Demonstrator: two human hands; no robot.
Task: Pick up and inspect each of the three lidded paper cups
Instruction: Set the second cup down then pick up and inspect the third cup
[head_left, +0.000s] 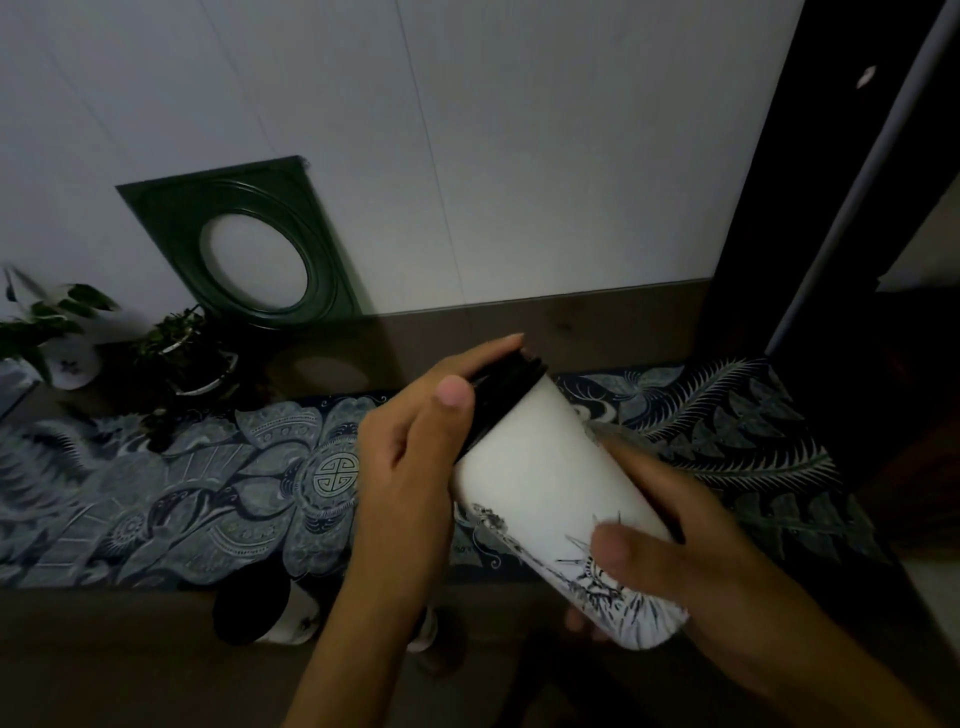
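I hold a tall white paper cup (545, 467) with a black lid (506, 395) tilted in the air, lid end pointing away and to the left. A black line drawing covers its lower end. My left hand (415, 452) grips the lid, thumb on the near side and fingers over its top. My right hand (670, 540) grips the cup's lower body, thumb across the drawing. A second lidded cup (260, 608) stands on the table below my left forearm. Part of another white cup (423, 631) shows just right of that forearm, mostly hidden.
A patterned blue-grey runner (208, 483) lies across the brown table. Two potted plants (192, 358) stand at the back left, with a green frame with a round opening (244, 244) leaning on the white wall. A dark post (810, 208) rises at the right.
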